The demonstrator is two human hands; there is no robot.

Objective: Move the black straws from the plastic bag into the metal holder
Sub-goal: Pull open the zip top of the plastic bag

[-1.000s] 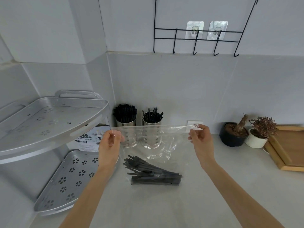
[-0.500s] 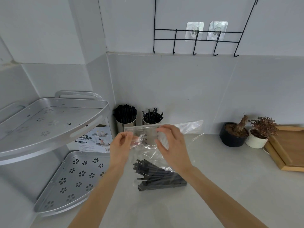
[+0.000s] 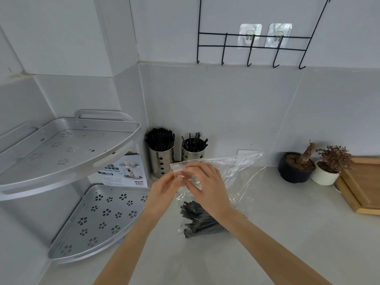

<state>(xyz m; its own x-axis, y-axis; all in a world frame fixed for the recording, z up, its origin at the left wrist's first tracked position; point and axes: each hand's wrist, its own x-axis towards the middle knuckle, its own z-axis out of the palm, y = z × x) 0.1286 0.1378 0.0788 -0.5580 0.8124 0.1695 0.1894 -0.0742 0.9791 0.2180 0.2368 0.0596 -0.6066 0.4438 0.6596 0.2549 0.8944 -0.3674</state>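
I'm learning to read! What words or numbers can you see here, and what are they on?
"Bathroom Rack", partly blurred: on the dark band of the white cardboard box behind the shelf.
Larger characters above it on the box: too blurred to read.
Small print lower on the box: too small to read.
Nothing else carries text.

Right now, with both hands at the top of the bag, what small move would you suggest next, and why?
Probably pull the mouth of the plastic bag apart. Both the left hand and the right hand pinch its top edge near the left corner, while the black straws lie at the bottom, inside, so none can reach a metal holder yet.
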